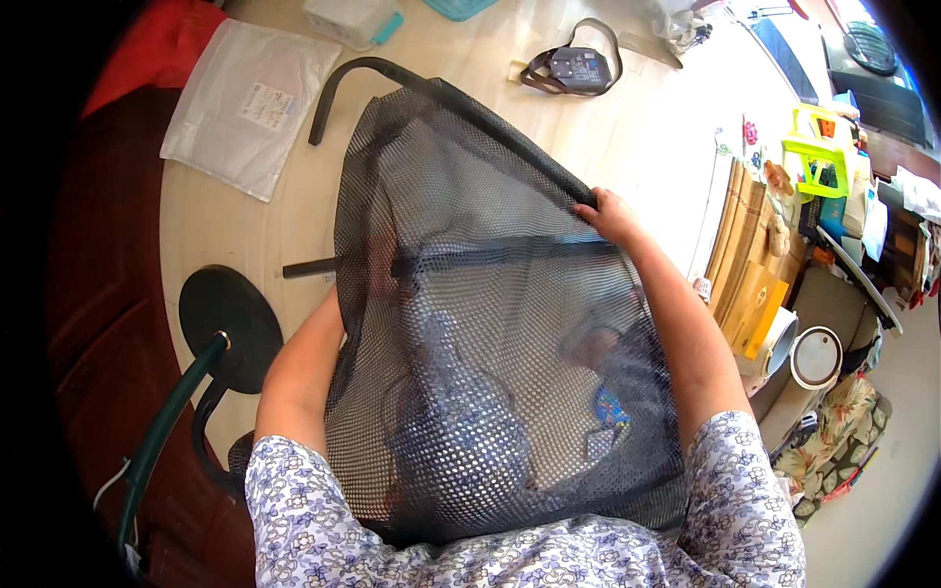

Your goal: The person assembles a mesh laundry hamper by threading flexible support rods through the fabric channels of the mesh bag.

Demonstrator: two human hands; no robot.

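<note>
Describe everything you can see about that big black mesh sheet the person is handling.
The black mesh fabric sheet is a see-through net of small holes, stretched over a dark curved metal tube frame whose bent end sticks out at the upper left. It lies tilted over the pale wooden table toward the person's lap. The right hand grips its upper right edge; the left hand is behind the mesh, dimly visible. A dark crossbar shows through it.

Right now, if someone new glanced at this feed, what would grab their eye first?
The big black mesh panel on its dark curved frame fills the middle of the view. The right hand grips its upper right edge, and the left hand shows only dimly behind the mesh at its left side. To the upper left, a clear plastic bag lies flat on the pale round table.
</note>
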